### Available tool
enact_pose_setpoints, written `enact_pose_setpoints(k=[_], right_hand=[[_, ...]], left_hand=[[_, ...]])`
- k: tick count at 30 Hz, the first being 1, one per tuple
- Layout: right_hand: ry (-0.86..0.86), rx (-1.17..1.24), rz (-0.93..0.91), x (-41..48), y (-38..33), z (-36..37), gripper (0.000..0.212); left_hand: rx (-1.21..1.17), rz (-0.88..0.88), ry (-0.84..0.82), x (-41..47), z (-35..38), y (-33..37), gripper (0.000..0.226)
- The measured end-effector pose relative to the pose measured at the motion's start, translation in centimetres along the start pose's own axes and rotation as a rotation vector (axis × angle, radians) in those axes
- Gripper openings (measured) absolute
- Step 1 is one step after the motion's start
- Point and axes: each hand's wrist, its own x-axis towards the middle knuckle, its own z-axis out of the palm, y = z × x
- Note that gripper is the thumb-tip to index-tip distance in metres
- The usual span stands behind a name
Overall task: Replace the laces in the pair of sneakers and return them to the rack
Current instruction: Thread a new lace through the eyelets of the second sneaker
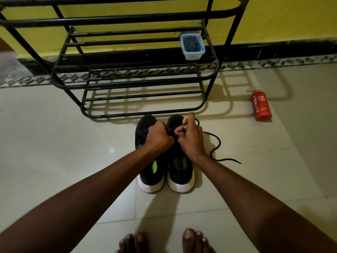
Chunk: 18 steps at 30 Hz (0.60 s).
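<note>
Two sneakers (pixel 151 179) stand side by side just before the rack (pixel 116 19), where our left hand (pixel 158 136) and right hand (pixel 191 139), fingers curled, both pinch the black lace (pixel 219 141)

The pair of sneakers stands on the tiled floor just in front of the rack's lowest tier, side by side and touching, heels toward the person and toes toward the rack. The left sneaker (pixel 150 175) and right sneaker (pixel 180 177) are black with thick white soles and neon green patches inside. A black lace (pixel 218 143) leads from the right sneaker's upper, where the left hand (pixel 158 137) and right hand (pixel 191 140) grip it, loops past the toe, then snakes across the floor to a loose tip on the right. The rack (pixel 127 83) is black metal tubing with barred tiers, upright against the wall.
</note>
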Motion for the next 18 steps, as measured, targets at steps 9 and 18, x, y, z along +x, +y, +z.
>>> enact_pose_setpoints(k=[9, 18], right_hand=[[0.088, -0.077, 0.001, 0.0, -0.3, -0.1, 0.037], [0.006, -0.081, -0.012, -0.4, 0.3, -0.3, 0.042]], left_hand=[[0.007, -0.035, -0.006, 0.6, -0.2, 0.6, 0.024], [0.085, -0.037, -0.049, 3.2, -1.1, 0.8, 0.022]])
